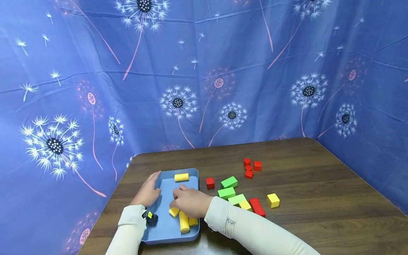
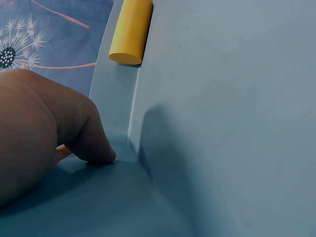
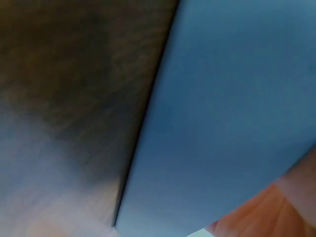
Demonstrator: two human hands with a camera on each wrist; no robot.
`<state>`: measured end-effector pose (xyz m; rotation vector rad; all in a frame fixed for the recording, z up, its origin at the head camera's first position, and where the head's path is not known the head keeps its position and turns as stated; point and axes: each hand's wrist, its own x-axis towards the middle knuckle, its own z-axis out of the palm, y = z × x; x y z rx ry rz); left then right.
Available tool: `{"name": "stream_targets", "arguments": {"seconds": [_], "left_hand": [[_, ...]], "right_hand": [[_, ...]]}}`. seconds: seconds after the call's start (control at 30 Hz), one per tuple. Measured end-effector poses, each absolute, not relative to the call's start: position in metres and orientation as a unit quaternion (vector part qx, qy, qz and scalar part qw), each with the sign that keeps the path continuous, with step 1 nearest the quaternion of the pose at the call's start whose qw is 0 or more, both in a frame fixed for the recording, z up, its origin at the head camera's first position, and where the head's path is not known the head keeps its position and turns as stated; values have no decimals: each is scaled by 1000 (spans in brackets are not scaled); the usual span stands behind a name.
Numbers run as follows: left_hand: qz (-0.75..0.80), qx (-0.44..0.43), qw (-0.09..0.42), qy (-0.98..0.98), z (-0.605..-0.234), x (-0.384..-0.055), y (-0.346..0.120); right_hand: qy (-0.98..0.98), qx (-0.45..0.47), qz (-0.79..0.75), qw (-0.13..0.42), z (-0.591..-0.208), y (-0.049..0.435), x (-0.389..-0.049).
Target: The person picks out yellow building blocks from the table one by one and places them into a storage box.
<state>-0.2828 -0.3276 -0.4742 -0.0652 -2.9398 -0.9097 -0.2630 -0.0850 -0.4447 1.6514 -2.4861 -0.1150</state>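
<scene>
A blue tray [image 1: 165, 235] lies on the table's left part. My left hand [image 1: 148, 191] holds its left rim; in the left wrist view the thumb [image 2: 94, 133] bends over with its tip against the tray's wall. My right hand [image 1: 191, 202] reaches over the right rim, fingers curled down at a small yellow block [image 1: 173, 212]; its fingertips are partly hidden. Just below that hand are a yellow cylinder [image 1: 184, 222] and another yellow block [image 1: 193, 222], partly covered. One more yellow cylinder [image 1: 181, 177] lies at the tray's far end. The right wrist view shows mostly the tray's outer wall [image 3: 222, 98].
Right of the tray lie green blocks [image 1: 226, 193], a yellow piece [image 1: 245, 205], a long red block [image 1: 257, 207] and a yellow cube [image 1: 273, 200]. A red cube [image 1: 210, 183] and several small red pieces [image 1: 249, 174] sit farther back. A blue dandelion-print cloth [image 1: 204, 88] hangs behind the table.
</scene>
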Motion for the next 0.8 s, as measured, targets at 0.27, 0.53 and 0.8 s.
{"name": "stream_targets", "arguments": {"seconds": [0.27,0.53,0.8], "left_hand": [[-299,-21,29,-954,-474,-283,-326],[-300,-18,24,-954,-476,-285,-328],[-301,-19,25,-953,-476,-284,-327]], "right_hand": [[-835,546,-36,60,-445,-85,-263],[-840,538,-36,60,-446,-86,-264],[-846,528,-35,59,-446,-86,-262]]}}
